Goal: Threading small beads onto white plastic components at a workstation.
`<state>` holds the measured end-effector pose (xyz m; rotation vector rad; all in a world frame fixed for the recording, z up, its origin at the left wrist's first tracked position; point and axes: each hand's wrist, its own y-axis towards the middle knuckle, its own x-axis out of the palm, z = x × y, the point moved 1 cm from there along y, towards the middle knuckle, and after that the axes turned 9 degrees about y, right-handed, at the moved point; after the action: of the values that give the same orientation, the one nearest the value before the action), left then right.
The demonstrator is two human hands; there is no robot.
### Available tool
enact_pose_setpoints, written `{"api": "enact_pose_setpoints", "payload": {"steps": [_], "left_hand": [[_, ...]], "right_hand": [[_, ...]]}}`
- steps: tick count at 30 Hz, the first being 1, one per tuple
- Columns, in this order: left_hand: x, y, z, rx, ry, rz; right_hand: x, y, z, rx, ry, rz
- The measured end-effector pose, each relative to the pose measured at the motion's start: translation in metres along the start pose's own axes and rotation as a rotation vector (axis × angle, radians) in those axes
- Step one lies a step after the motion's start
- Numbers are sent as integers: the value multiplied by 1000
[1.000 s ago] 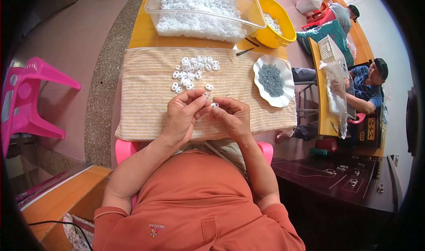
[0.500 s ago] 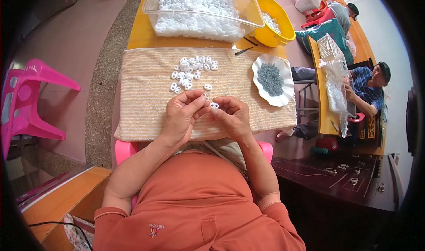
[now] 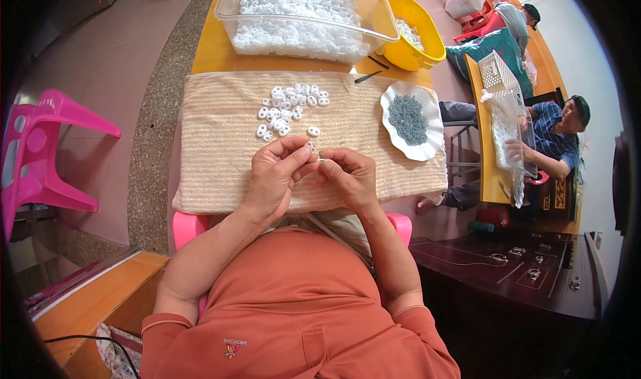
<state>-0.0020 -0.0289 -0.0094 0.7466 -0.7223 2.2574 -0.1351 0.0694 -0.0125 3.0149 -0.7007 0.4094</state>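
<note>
Both of my hands meet over the near part of a striped towel (image 3: pixel 220 158). My left hand (image 3: pixel 275 175) is closed in a pinch, with a small pale piece (image 3: pixel 312 145) showing above its fingertips; its exact shape is too small to make out. Thumb and fingers of my right hand (image 3: pixel 352 177) pinch a white oval two-hole plastic piece (image 3: pixel 322 159), now seen almost edge-on and partly hidden by the fingers. Just beyond my left fingertips lies a loose white two-hole piece (image 3: pixel 314 131). Farther off is a loose cluster of similar pieces (image 3: pixel 286 102).
A white wavy-rimmed plate (image 3: pixel 433 145) of small grey pieces stands at the right. Beyond the towel are a clear bin (image 3: pixel 294 20) full of white pieces, a yellow basin (image 3: pixel 431 42) and dark slim tools (image 3: pixel 368 77). A co-worker (image 3: pixel 557 132) sits at another table.
The white two-hole piece in my right fingers has turned from showing its holes to nearly edge-on. My left hand is almost unmoved. The co-worker's hand has shifted over the clear tray.
</note>
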Motion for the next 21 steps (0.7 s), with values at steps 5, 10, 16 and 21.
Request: {"api": "enact_pose_setpoints", "payload": {"steps": [5,10,16,21], "left_hand": [[0,0,0,2,4,6],[0,0,0,4,15,13],[1,-1,0,2,10,6],[1,-1,0,1,18,0]], "right_hand": [[0,0,-1,39,86,0],[0,0,-3,31,87,-7],[-1,1,-5,70,98,-11],[5,1,-10,63,146,18]]}}
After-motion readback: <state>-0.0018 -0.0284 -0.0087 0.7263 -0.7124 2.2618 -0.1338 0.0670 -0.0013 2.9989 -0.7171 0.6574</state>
